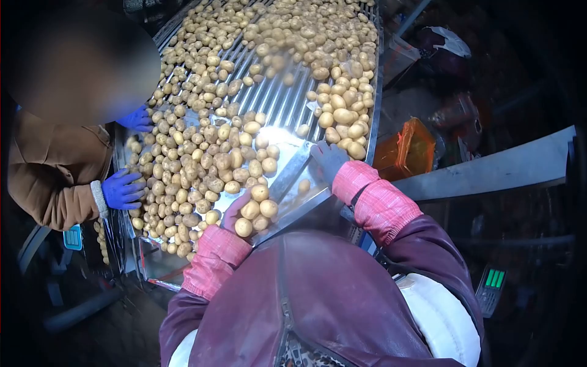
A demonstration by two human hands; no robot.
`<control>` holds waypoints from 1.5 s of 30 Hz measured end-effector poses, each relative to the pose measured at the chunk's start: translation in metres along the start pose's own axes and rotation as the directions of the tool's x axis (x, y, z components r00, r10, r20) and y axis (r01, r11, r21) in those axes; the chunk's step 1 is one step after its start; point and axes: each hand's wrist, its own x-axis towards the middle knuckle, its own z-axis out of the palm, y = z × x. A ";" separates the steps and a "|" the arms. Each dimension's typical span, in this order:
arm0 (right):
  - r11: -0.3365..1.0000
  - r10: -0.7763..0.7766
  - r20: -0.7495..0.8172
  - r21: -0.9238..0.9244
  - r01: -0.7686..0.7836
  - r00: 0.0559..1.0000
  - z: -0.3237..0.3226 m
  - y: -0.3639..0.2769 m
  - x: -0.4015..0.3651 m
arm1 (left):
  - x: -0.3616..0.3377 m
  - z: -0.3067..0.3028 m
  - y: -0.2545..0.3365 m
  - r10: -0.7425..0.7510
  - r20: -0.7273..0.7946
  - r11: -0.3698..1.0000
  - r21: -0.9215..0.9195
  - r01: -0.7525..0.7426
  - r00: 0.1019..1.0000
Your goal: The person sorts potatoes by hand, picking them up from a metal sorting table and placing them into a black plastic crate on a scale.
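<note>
My left hand [234,213], in a pinkish glove, lies stretched along the left side of a small group of potatoes [251,210] at the near edge of the sorting table. Those potatoes partly cover its fingers. In a grey-blue glove, my right hand [330,160] reaches over the top end of a slanted metal divider [287,171], fingers extended and holding nothing. One potato [304,185] sits in the metal chute just below that hand. Larger potatoes [345,116] are gathered beyond it along the right rail.
Metal rollers [275,92] carry many potatoes at the back. On the left stands a co-worker in a brown jacket [55,159], one blue-gloved hand [122,188] at the potato pile. An orange crate [416,145] and a long metal strip [489,170] are on the right.
</note>
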 end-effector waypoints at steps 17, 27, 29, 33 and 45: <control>0.051 0.069 0.193 0.979 -0.197 0.979 0.021 -0.066 -0.034 | 0.007 0.018 -0.002 -0.089 -0.016 0.989 -0.123 0.086 0.996; -0.329 0.132 0.180 0.935 -0.128 0.975 0.013 -0.002 -0.154 | 0.047 0.122 -0.050 -0.384 0.218 0.902 0.296 0.314 0.897; -0.182 0.250 0.109 0.981 -0.064 0.962 0.034 0.020 -0.184 | 0.051 0.157 -0.075 -0.443 0.279 0.893 0.223 0.392 0.852; -0.516 0.325 0.238 0.855 -0.039 0.915 0.039 0.060 -0.260 | 0.104 0.194 -0.119 -0.674 0.453 0.735 0.489 0.469 0.584; -0.434 0.900 0.404 0.861 0.266 0.163 0.118 0.112 -0.503 | 0.139 0.345 -0.295 -0.870 0.410 0.478 0.566 0.672 0.274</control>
